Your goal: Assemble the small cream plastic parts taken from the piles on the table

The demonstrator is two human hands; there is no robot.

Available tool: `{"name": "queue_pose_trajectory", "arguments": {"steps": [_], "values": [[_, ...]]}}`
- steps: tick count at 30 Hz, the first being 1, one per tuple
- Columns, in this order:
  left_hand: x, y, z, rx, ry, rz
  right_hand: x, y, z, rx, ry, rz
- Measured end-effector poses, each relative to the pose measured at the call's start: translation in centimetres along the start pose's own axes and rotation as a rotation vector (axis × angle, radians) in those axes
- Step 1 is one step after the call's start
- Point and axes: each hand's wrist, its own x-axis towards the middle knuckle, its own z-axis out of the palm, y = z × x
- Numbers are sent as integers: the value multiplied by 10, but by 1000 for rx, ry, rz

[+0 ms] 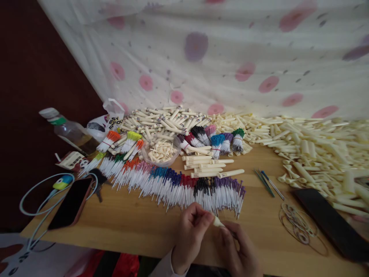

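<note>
Near the table's front edge, my left hand (191,234) is closed with thumb and forefinger pinched on a cream plastic pen part (218,222). My right hand (238,250) grips the other end of the same piece from the right. Its tapered middle shows between the hands; both ends are hidden by fingers. Just beyond them lies a long row of pen refills (173,188) with white stems, sorted by tip colour. Several cream pen barrels (207,169) rest behind that row, beside a clear bowl (176,158) of small cream parts.
Heaps of cream barrels (311,142) cover the right and back. Banded refill bundles (217,142) stand midway. Tweezers (263,182), rubber bands (300,225) and a dark flat object (328,219) lie right. Leftward are a phone (70,202), keys (99,181), cable (21,200) and bottle (70,132).
</note>
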Motion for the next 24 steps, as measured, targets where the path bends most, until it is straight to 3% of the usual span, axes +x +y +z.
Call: {"name": "queue_pose_trajectory", "arguments": {"steps": [6,12,24], "values": [[-4,-12,-1,-129,104,-26,3,-7,8,-22,136,-101],[-8,-8,-1,-153,93,-38,3,-16,8,69,202,-98],[-8,-15,3,-100,57,-69,-2,-13,-2,-12,120,26]]}}
